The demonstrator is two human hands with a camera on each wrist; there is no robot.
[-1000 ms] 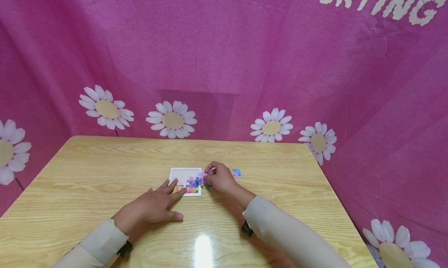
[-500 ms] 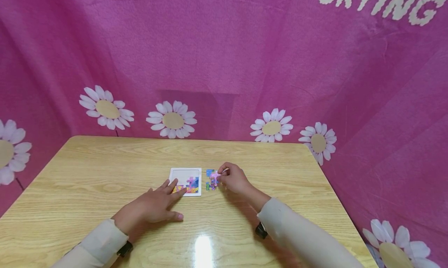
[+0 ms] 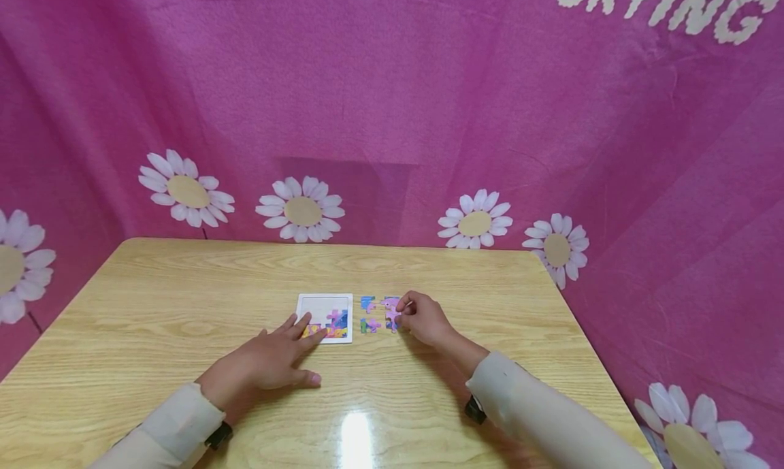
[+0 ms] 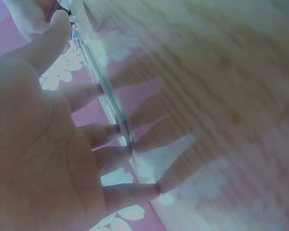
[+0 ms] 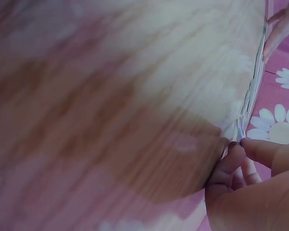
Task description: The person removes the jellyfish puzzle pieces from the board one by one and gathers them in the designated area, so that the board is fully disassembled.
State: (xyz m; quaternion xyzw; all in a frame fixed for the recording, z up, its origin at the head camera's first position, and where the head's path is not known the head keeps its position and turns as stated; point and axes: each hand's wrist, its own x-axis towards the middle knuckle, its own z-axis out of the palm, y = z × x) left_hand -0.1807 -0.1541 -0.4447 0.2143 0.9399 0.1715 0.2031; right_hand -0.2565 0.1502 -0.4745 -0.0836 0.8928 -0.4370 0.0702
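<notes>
Right hand: is pinching a piece, its thin bluish edge showing.
Left hand: is showing partly, top right.
Table: is reflecting the right hand darkly.
Cloth: is showing white flowers on pink.

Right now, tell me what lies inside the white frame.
Inside the white frame, puzzle pieces line the near side and climb the right; bare white backing shows beyond. The left hand covers some of the near-left corner.
</notes>
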